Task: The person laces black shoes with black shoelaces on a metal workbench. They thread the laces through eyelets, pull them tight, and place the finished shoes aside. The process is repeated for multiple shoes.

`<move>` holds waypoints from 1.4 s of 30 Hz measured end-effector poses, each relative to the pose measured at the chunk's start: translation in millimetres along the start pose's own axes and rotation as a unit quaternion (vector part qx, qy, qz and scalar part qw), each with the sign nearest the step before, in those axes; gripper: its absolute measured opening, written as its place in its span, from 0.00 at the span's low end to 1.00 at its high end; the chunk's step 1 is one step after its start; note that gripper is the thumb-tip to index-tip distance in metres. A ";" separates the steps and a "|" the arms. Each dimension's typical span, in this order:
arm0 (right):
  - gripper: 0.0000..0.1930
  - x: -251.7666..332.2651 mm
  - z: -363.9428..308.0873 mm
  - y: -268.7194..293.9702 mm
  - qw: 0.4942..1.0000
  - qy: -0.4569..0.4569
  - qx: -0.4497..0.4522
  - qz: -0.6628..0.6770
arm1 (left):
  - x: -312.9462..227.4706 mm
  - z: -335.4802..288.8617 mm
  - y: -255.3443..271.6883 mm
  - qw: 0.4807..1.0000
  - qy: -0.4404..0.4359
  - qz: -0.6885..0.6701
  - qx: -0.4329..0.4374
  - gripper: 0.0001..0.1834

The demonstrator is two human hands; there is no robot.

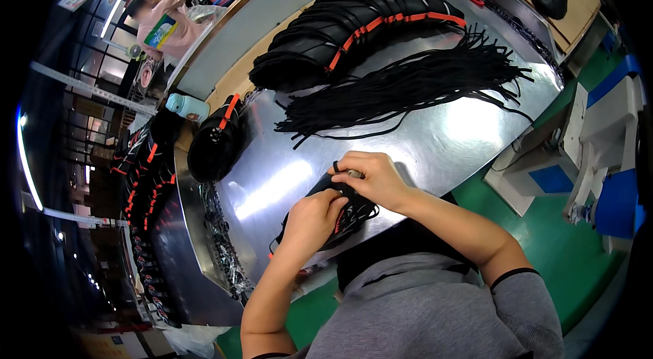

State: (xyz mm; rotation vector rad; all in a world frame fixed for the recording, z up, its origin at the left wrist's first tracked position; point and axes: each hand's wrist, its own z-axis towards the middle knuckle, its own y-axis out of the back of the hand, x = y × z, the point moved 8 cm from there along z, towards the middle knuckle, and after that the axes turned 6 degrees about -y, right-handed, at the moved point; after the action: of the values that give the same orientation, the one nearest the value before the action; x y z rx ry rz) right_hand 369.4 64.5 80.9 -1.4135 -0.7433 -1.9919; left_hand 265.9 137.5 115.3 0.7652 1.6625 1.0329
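A black shoe upper [354,215] with loose dark laces lies at the table's near edge, under both hands. My left hand [309,221] is closed on it, thumb and fingers pinched by the lace opening. Over its far end, my right hand [375,179] is pinched shut around a small pale rounded piece [354,173]; the fingers hide most of it, so its kind is unclear. A dark band circles one right finger. Beyond the hands is a thick bundle of black shoelaces [408,87], and behind that a long row of nested black shoe uppers [354,26] with orange strips.
The shiny metal table [265,192] has raised edges. A single upper [216,145] stands at the left, near a light blue container [188,107]. More uppers [143,168] are stacked beyond. White and blue machinery [578,162] stands right. Two people in pink work far left.
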 end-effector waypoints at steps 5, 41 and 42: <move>0.13 -4.4 6.8 -0.5 0.999 -0.018 0.003 0.044 | 7.4 8.2 -9.9 0.998 0.041 0.012 -0.041 0.12; 0.20 -6.4 -40.5 -35.3 0.935 -0.133 0.171 -0.281 | 17.2 -9.8 -33.9 0.985 0.059 -0.160 -0.029 0.13; 0.20 -9.6 -40.2 -38.3 0.939 -0.123 0.163 -0.278 | 19.1 -10.1 -33.1 0.987 0.048 -0.149 -0.036 0.13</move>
State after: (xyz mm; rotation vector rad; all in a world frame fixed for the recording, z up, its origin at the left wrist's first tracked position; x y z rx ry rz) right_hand 318.8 62.6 56.1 -1.3591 -1.6575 -1.9648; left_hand 250.1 136.7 79.1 0.4087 1.7475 0.9231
